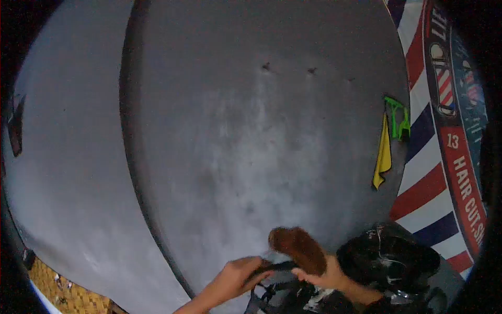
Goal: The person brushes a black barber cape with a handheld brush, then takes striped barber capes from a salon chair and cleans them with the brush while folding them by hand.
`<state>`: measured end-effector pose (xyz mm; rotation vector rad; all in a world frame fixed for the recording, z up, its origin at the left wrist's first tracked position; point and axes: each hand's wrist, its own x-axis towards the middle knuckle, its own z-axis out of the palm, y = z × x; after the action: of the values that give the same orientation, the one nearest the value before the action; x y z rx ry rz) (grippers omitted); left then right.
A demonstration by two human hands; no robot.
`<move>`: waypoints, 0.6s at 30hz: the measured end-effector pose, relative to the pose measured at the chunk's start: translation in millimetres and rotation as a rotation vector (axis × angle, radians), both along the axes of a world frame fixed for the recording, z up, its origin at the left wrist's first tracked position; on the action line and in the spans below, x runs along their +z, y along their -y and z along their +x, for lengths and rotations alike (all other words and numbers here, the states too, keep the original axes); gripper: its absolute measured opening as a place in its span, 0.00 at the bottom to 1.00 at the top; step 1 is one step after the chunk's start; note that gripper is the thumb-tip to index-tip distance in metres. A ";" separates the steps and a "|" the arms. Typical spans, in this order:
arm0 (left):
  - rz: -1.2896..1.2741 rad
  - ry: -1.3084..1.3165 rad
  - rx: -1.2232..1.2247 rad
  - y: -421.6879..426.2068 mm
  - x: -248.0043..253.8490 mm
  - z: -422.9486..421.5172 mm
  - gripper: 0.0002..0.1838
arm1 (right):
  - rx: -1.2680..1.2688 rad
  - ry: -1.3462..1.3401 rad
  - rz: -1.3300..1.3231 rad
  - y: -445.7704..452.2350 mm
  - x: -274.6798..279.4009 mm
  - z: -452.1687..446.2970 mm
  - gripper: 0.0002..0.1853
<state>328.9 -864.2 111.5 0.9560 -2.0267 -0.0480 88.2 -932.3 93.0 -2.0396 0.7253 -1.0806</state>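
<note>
A brown, rounded, elongated thing that looks like a brush (299,249) is in my right hand (328,276), whose fingers are closed around its lower end. To its left, my left hand (241,273) is closed on a dark strip-like thing (282,266). This strip reaches across toward the right hand, and its kind is too dark to make out. Just below both hands lies a dark heap with pale patches (298,298), blurred and partly cut off by the frame's lower edge.
A shiny black basin (389,256) stands close on the right. On the grey wall (251,136) hang a yellow cloth (384,154) and a green squeegee-like tool (396,115). A striped barber banner (431,131) covers the right side. Woven flooring (65,288) shows lower left.
</note>
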 end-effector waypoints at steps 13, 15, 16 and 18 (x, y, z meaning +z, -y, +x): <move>-0.560 0.213 0.301 121.1 145.0 46.2 0.16 | -0.090 0.234 -0.691 134.4 170.4 70.9 0.13; -0.625 0.200 0.281 129.2 178.6 48.6 0.16 | -0.150 0.267 -0.802 159.5 202.8 81.9 0.14; -0.653 0.193 0.272 134.8 195.7 49.0 0.16 | -0.191 0.278 -0.835 168.2 219.7 85.6 0.16; -0.781 0.344 0.318 151.1 219.4 54.6 0.17 | -0.235 0.271 -0.825 171.3 251.8 90.4 0.16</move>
<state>383.5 -1015.4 330.9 0.7806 -1.8989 1.0619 178.7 -1103.7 344.8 -2.4124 0.4082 -1.9931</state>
